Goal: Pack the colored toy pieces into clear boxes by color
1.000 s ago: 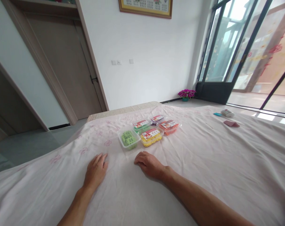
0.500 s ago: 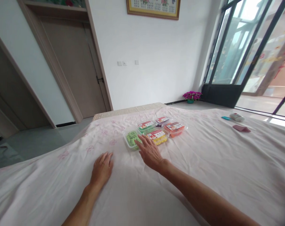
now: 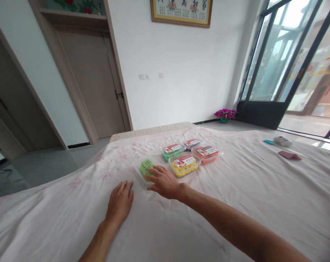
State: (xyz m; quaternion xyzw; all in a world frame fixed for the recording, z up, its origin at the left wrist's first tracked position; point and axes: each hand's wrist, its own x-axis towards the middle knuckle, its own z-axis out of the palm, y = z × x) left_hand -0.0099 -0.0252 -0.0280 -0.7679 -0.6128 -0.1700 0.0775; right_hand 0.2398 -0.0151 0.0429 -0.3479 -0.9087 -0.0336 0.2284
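Observation:
My right hand (image 3: 165, 182) reaches over the right side of a clear plastic box of light green pieces (image 3: 145, 165). Its fingers are spread and touch the box, covering part of it; no grip around it shows. My left hand (image 3: 120, 200) lies palm down on the cloth, just left of and nearer than that box, with nothing in it. Beside the green box sit lidded clear boxes with red and white labels: one of yellow pieces (image 3: 185, 168), one of orange pieces (image 3: 212, 158), one of darker green pieces (image 3: 166, 156) and one of dark purple pieces (image 3: 190, 146).
A pale pink flowered cloth (image 3: 236, 203) covers the wide surface, wrinkled in places. At the far right lie a pink folded cloth (image 3: 289, 155), a white packet (image 3: 282, 141) and a blue item (image 3: 269, 142). Magenta flowers (image 3: 225, 114) stand by the wall.
The light green box has slid left, away from the other boxes, with my right hand moving along with it. My left hand stays resting on the cloth. The view has tilted up slightly.

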